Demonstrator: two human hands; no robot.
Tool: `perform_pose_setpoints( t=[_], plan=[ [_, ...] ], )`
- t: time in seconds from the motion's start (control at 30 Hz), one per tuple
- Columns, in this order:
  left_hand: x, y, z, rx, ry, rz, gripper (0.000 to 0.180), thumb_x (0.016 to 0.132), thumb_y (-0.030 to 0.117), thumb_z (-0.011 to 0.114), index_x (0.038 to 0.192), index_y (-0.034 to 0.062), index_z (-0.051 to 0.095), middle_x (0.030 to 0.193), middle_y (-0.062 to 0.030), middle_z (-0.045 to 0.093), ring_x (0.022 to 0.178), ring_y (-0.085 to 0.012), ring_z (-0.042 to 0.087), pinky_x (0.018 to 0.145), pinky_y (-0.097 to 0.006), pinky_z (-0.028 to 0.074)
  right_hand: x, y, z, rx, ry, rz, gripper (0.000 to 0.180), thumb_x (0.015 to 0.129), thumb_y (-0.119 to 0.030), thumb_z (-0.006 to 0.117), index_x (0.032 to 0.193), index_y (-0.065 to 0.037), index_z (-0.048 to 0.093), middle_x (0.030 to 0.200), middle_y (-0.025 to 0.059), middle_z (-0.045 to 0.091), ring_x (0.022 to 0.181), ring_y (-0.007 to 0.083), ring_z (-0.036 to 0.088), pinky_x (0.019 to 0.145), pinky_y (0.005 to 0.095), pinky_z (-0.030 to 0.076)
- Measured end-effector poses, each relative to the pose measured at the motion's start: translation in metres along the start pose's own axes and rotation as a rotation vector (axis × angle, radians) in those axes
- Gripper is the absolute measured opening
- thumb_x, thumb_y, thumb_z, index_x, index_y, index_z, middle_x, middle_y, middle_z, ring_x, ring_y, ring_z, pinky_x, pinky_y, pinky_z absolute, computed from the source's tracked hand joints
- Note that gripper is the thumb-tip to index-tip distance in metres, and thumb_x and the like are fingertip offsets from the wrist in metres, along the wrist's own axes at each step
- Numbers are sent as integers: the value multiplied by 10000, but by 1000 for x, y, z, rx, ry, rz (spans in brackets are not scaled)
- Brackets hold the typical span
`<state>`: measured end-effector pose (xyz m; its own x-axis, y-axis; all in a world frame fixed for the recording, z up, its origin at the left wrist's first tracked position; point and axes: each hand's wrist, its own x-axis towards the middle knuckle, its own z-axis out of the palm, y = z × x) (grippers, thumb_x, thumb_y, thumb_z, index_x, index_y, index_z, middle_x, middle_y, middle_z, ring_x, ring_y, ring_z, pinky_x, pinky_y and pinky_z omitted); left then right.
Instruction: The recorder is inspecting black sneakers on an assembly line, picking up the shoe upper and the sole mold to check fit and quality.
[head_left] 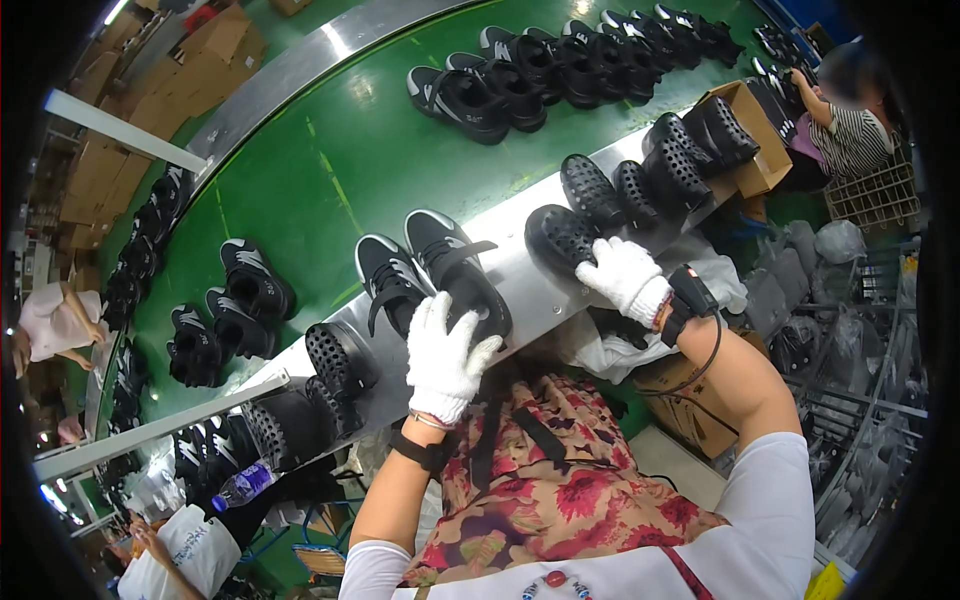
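Two black-and-grey sneakers stand side by side on the metal ledge before me, a left sneaker (387, 272) and a right sneaker (459, 268), with their toes pointing away. My left hand (443, 362), in a white knit glove, rests at their heel ends with its fingers spread. Farther right, my right hand (627, 278), gloved the same way, has its fingers closed at the near side of a black perforated clog (558, 236). The fingertips there are partly hidden. More black clogs (592, 190) sit just beyond that hand.
A green conveyor belt (330, 150) beyond the ledge carries several sneakers (470, 98). Black clogs (335, 360) and a water bottle (243, 486) lie to the left. A cardboard box (760, 140) stands at the ledge's right end. Other people sit or stand around the belt.
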<state>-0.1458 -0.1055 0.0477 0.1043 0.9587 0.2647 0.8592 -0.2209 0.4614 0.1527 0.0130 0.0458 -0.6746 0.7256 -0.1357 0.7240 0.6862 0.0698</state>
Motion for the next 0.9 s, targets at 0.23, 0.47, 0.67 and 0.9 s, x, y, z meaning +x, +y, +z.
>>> perform_pose_setpoints(
  t=[0.23,0.47,0.67,0.9],
  plan=[
    [-10,22,-16,-610,113,-234,443,838,108,767,1248,20,625,1290,-169,597,1126,-298,605,976,-393,503,-25,-26,-100,181,361,-53,144,779,-142,642,919,-141,611,796,110,508,730,319,573,593,427,475],
    [9,64,-39,-1745,156,-795,289,951,63,641,1230,15,582,1100,-73,664,990,-158,643,880,-313,536,-15,-110,-113,726,354,-161,474,785,-216,761,1205,-85,586,999,179,600,872,354,632,725,419,537],
    [-7,70,-26,-1896,244,-883,240,983,67,593,1217,16,583,1090,-80,649,948,-174,634,864,-330,530,-33,-144,-59,1173,273,188,644,793,-243,812,1324,-16,526,1215,196,619,1069,312,651,922,378,530],
    [15,11,15,-2,213,-35,294,902,137,623,1169,15,620,1104,-169,634,970,-339,628,827,-433,529,-48,-132,-37,1634,213,599,543,792,-189,811,1226,11,553,1089,96,645,1016,172,616,910,324,500]
  ],
)
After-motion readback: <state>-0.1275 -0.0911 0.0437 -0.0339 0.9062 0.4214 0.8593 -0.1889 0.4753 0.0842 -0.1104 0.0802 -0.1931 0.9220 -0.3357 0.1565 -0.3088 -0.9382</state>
